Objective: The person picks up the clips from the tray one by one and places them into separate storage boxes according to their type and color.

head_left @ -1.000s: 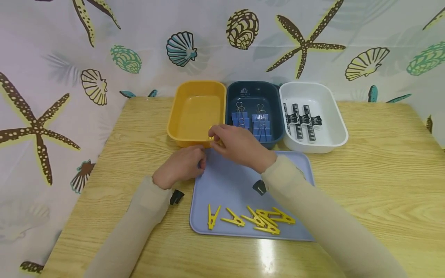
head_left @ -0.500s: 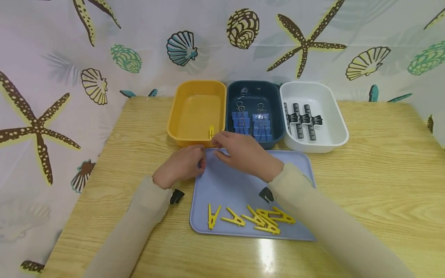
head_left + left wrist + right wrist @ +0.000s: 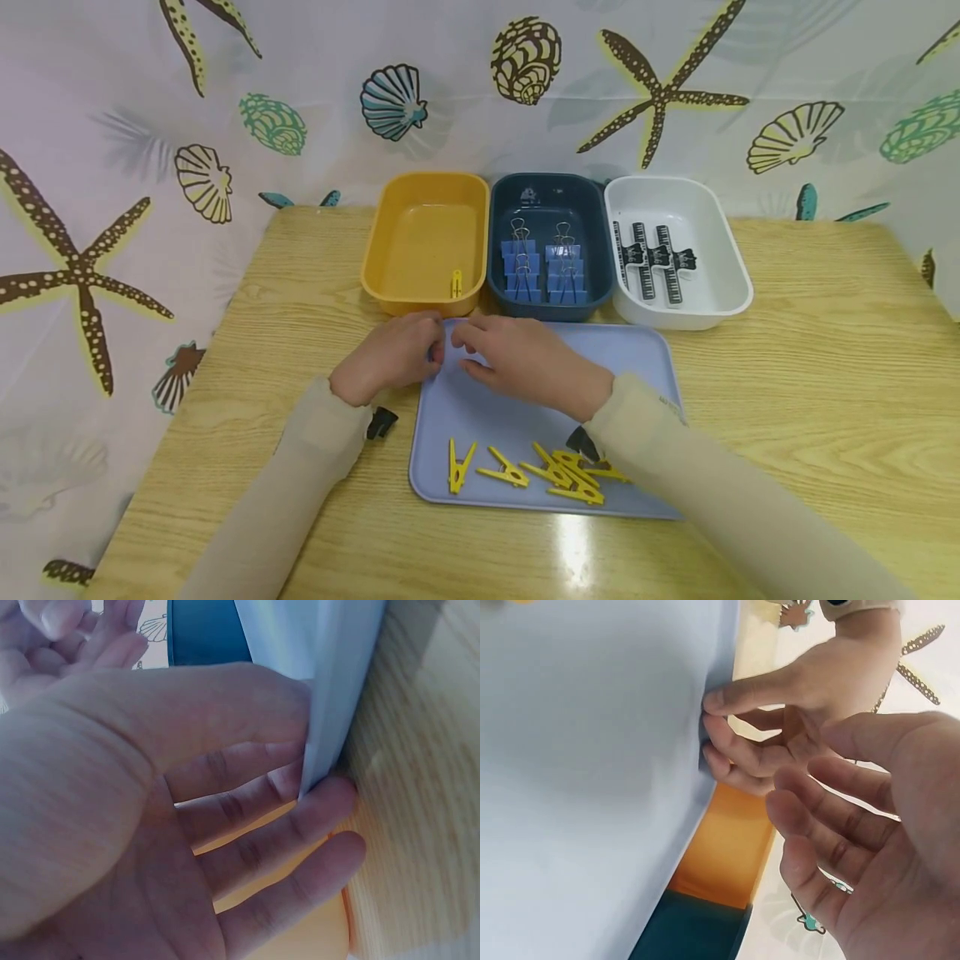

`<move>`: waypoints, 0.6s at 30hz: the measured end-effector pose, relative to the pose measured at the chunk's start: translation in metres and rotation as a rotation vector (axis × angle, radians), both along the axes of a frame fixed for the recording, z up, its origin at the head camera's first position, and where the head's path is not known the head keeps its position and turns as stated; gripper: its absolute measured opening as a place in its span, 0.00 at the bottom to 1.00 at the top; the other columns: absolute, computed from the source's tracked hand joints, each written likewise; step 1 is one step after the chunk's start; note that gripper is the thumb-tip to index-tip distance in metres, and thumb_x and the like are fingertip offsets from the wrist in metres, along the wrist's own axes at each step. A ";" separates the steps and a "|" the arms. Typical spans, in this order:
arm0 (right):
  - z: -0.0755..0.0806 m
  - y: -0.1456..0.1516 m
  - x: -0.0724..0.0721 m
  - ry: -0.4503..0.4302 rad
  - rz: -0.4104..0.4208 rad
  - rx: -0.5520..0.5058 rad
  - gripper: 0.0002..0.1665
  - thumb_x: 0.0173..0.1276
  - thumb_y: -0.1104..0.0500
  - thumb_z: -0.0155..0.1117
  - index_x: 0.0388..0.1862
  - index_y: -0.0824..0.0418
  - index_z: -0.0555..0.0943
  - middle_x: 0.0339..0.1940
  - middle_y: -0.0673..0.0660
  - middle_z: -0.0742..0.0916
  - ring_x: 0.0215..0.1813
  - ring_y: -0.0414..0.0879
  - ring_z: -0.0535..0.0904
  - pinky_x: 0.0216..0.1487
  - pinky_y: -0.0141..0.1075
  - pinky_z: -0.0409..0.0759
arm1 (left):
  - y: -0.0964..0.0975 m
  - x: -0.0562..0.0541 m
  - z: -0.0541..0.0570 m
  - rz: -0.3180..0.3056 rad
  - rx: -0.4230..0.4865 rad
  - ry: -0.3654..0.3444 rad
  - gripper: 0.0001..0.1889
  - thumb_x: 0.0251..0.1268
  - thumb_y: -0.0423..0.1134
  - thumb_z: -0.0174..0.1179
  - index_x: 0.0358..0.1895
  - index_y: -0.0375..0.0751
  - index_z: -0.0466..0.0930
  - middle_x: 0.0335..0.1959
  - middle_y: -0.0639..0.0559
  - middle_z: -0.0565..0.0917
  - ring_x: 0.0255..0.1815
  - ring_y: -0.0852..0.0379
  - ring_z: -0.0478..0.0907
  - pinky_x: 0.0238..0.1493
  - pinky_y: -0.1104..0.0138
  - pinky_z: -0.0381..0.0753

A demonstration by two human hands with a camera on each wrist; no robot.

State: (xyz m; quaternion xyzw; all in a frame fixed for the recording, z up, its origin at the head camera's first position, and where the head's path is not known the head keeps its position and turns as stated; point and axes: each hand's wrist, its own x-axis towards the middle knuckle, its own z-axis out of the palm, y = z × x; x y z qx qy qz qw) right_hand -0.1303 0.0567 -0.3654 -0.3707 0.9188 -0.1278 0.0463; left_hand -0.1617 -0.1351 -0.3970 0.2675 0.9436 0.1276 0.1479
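Observation:
My left hand (image 3: 393, 350) holds the left rim of the light blue tray (image 3: 498, 412), with the thumb (image 3: 262, 705) at the rim and the fingers by its side. Above the tray's back left part hovers my right hand (image 3: 532, 362), fingers loosely bent and nothing in them. Several yellow clothespins (image 3: 457, 477) lie along the tray's front; my right sleeve hides some of them. One yellow clothespin (image 3: 457, 284) stands lengthwise in the front right corner of the orange bin (image 3: 420, 242), just beyond my hands.
A navy bin (image 3: 551, 196) holds blue binder clips (image 3: 522, 262) in two rows. Beside it, a white bin (image 3: 716, 275) contains black-and-white striped clips (image 3: 667, 258). All three bins stand at the back of the wooden table (image 3: 825, 358), before a shell-patterned cloth (image 3: 465, 83).
My right hand has let go of a clothespin in the orange bin and drawn back toward me over the tray. The left hand stays at the tray's rim.

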 end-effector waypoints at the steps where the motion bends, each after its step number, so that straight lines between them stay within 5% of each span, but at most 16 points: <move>1: -0.001 0.000 0.001 0.000 0.007 0.008 0.13 0.67 0.53 0.64 0.49 0.53 0.80 0.45 0.49 0.85 0.38 0.40 0.80 0.43 0.33 0.82 | 0.000 0.000 0.000 0.000 0.000 0.001 0.07 0.55 0.31 0.64 0.22 0.44 0.79 0.31 0.51 0.76 0.31 0.55 0.72 0.32 0.67 0.71; 18: -0.023 -0.001 0.029 0.113 0.226 0.123 0.16 0.66 0.56 0.65 0.52 0.54 0.80 0.40 0.50 0.84 0.37 0.41 0.81 0.39 0.34 0.81 | 0.000 0.000 0.000 0.001 -0.005 0.006 0.08 0.55 0.30 0.63 0.22 0.44 0.78 0.31 0.51 0.76 0.31 0.55 0.72 0.31 0.68 0.71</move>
